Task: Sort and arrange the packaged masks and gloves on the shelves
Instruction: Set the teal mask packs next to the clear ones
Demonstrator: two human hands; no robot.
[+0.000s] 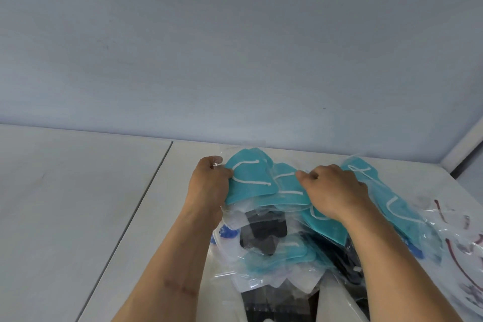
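A pale shelf (78, 191) is backed by a grey-blue wall (235, 34). A heap of packaged masks (274, 243), teal and black in clear bags, is spread from the shelf's back edge toward its front edge. A teal mask packet (248, 180) at the back of the heap is gripped at its left side by the left hand (209, 180). Just beside it, a second teal packet (288, 188) is pinched by the curled right hand (332, 188).
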